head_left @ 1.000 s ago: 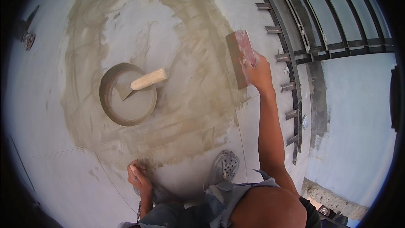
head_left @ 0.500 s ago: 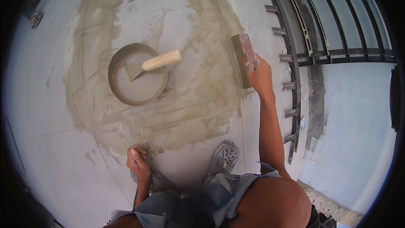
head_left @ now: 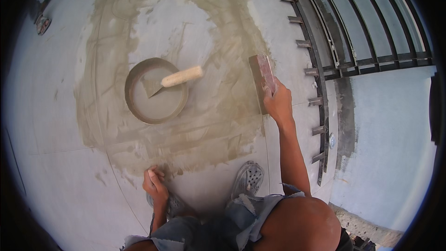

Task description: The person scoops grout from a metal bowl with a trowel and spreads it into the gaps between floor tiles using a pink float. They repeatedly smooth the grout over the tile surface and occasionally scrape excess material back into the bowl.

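My right hand (head_left: 280, 104) is closed around the reddish, worn handle of a rectangular float (head_left: 256, 81). The float's long brownish pad rests at the right border of a smear of grey-brown paste (head_left: 232, 88) on pale floor tiles. My left hand (head_left: 154, 183) hangs near my left foot with its fingers curled in, and nothing shows in it. Left of the middle stands a round, shallow pan (head_left: 130, 103) with paste-coated sides. A putty knife (head_left: 182, 76) leans in it, its blade inside and its wooden handle across the right rim.
Dark metal railing (head_left: 371, 65) with short stubs runs along the right side, beside a pale blue surface (head_left: 385, 139). My grey clog (head_left: 249, 176) stands just below the paste. Someone else's foot (head_left: 42, 24) shows at the far left.
My right hand has drawn the float a little nearer to me. The whole view has shifted slightly, so the pan sits lower in it. My left hand keeps its curled pose.
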Demonstrator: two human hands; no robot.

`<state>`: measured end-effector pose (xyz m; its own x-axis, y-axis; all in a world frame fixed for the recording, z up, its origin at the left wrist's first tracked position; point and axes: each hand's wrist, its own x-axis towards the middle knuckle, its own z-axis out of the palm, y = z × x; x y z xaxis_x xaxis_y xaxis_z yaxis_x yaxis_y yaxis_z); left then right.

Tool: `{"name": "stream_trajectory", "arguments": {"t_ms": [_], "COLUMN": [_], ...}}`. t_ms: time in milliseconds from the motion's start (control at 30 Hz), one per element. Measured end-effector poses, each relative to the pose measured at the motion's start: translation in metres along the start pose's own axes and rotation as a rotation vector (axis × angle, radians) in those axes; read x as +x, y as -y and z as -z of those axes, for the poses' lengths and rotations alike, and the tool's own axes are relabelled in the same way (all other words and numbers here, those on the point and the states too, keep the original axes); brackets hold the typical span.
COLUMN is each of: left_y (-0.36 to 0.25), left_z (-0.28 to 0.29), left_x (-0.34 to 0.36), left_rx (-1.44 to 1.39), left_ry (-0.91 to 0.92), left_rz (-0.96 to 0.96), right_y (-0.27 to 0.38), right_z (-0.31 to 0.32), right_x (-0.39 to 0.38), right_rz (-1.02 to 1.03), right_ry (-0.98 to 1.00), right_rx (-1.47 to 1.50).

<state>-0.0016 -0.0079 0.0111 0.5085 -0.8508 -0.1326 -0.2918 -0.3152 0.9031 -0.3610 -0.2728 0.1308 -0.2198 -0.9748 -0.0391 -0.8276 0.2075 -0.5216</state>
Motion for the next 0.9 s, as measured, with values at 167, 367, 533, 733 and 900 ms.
{"name": "stream_trajectory", "arguments": {"t_ms": [167, 367, 533, 733, 900], "left_y": [0.007, 0.001, 0.0, 0.001, 0.0], "left_z": [0.0, -0.003, -0.001, 0.0, 0.001], "left_x": [-0.001, -0.002, -0.003, -0.001, -0.001], "left_rx": [-0.038, -0.045, -0.047, -0.014, -0.027], "left_ry": [-0.033, -0.017, -0.034, 0.008, -0.02], "left_rz": [0.017, 0.031, 0.021, -0.014, -0.011], "right_y": [0.014, -0.047, -0.048, -0.062, -0.064], "right_z": [-0.024, -0.01, 0.018, 0.007, 0.017], "right_x": [-0.004, 0.022, 0.008, 0.023, 0.001], "right_rz": [0.047, -0.144, -0.278, -0.225, -0.252], "right_ry": [0.039, 0.044, 0.032, 0.008, -0.005], "right_rx": [0.068, 0.416, 0.656, 0.682, 0.594]}}
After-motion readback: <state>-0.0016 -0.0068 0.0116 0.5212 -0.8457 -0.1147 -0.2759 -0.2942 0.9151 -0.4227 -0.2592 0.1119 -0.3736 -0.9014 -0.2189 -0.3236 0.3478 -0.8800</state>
